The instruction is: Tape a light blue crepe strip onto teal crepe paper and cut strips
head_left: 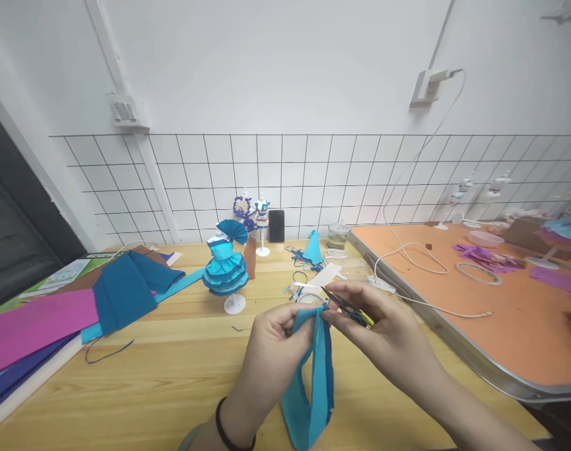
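My left hand (278,335) pinches the upper end of a blue crepe paper strip (318,382) between thumb and fingers. The strip hangs down in a loop, with a darker blue layer along its right side. My right hand (384,326) is closed around small scissors (345,305) with dark blades and a yellow handle, the tip pointing up and left. Its fingertips also touch the gathered top of the strip. To the left of my hands stands a small dress form (224,263) in a ruffled blue paper dress, with a pleated dark-blue fan at its shoulder.
Crepe paper sheets (126,294) lie stacked at the left. At the back are another dress form (262,219), a phone (277,225) against the wall and a glass cup (338,236). Paper scraps (313,250) lie behind my hands. A white cable (407,247) crosses the orange table (501,326).
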The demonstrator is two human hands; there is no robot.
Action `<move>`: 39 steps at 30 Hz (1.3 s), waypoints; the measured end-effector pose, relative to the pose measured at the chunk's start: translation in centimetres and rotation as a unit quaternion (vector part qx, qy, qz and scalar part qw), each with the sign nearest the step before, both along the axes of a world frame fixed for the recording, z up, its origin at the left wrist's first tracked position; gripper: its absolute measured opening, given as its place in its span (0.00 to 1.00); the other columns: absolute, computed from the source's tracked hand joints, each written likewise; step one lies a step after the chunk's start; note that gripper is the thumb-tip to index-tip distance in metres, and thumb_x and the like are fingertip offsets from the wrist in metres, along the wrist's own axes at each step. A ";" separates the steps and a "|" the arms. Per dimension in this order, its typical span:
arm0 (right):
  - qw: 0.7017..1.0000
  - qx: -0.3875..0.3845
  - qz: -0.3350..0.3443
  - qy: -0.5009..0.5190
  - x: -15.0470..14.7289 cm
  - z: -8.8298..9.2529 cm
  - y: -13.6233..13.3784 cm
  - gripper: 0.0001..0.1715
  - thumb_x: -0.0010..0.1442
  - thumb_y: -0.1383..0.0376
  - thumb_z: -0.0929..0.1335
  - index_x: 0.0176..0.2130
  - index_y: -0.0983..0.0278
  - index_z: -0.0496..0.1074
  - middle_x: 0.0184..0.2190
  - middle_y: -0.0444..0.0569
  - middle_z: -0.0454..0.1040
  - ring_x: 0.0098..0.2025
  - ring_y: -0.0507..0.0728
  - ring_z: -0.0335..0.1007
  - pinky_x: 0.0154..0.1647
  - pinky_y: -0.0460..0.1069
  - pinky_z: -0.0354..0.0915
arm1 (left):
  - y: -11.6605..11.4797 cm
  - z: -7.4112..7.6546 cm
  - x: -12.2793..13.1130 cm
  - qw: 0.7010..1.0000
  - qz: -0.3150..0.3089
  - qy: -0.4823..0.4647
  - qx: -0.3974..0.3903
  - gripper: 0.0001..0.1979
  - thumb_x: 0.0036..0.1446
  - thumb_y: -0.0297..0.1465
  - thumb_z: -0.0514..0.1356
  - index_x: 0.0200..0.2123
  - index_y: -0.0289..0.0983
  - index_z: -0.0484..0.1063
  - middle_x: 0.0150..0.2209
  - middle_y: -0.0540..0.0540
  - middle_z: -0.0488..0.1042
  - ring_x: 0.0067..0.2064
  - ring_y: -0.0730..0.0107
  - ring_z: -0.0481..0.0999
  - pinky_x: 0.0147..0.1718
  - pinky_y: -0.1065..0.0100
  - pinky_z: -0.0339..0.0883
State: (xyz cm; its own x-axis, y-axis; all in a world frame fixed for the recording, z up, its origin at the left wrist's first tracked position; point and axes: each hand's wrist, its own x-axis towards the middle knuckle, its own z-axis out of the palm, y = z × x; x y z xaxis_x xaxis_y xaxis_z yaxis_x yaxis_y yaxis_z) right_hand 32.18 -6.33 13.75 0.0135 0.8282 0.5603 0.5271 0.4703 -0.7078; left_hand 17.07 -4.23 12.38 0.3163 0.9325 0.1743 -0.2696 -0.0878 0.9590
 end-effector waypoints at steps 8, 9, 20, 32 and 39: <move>0.999 0.001 0.015 -0.029 0.0 0.8 0.3 0.10 0.52 0.66 0.70 0.38 0.60 0.73 0.34 0.46 0.76 0.36 0.56 0.72 0.36 0.48 0.70 | 0.3 -0.4 -0.4 0.999 -0.012 0.023 0.026 0.09 0.51 0.32 0.61 0.37 0.39 0.78 0.31 0.48 0.79 0.32 0.72 0.74 0.32 0.75 0.66; 0.999 -0.003 0.021 -0.029 0.0 0.9 0.4 0.09 0.52 0.65 0.71 0.37 0.60 0.73 0.32 0.45 0.75 0.36 0.55 0.71 0.36 0.48 0.70 | 0.3 -0.4 -0.4 0.999 -0.015 0.021 0.026 0.09 0.51 0.32 0.62 0.36 0.39 0.78 0.31 0.48 0.79 0.33 0.71 0.75 0.33 0.75 0.66; 0.994 -0.070 0.080 0.039 0.0 1.2 0.4 0.04 0.54 0.62 0.69 0.30 0.61 0.74 0.29 0.44 0.75 0.33 0.54 0.71 0.33 0.46 0.68 | 0.2 -0.1 -0.2 0.999 -0.035 -0.024 -0.019 0.12 0.47 0.34 0.65 0.35 0.36 0.76 0.27 0.48 0.78 0.29 0.73 0.74 0.27 0.76 0.66; 0.994 -0.086 -0.012 0.072 1.5 3.0 1.3 0.12 0.49 0.55 0.71 0.30 0.62 0.75 0.16 0.41 0.66 0.17 0.49 0.59 0.16 0.45 0.59 | 0.8 -3.4 -0.6 0.986 -0.140 0.081 -0.049 0.12 0.42 0.36 0.67 0.29 0.34 0.75 0.28 0.47 0.76 0.29 0.68 0.74 0.28 0.70 0.67; 0.984 -0.074 -0.099 0.128 2.2 4.5 2.6 0.12 0.44 0.56 0.74 0.28 0.61 0.76 0.17 0.40 0.65 0.18 0.48 0.59 0.15 0.44 0.59 | 0.6 -5.9 -2.1 0.959 -0.251 0.128 -0.035 0.12 0.44 0.36 0.65 0.32 0.36 0.76 0.31 0.49 0.77 0.34 0.67 0.74 0.35 0.68 0.67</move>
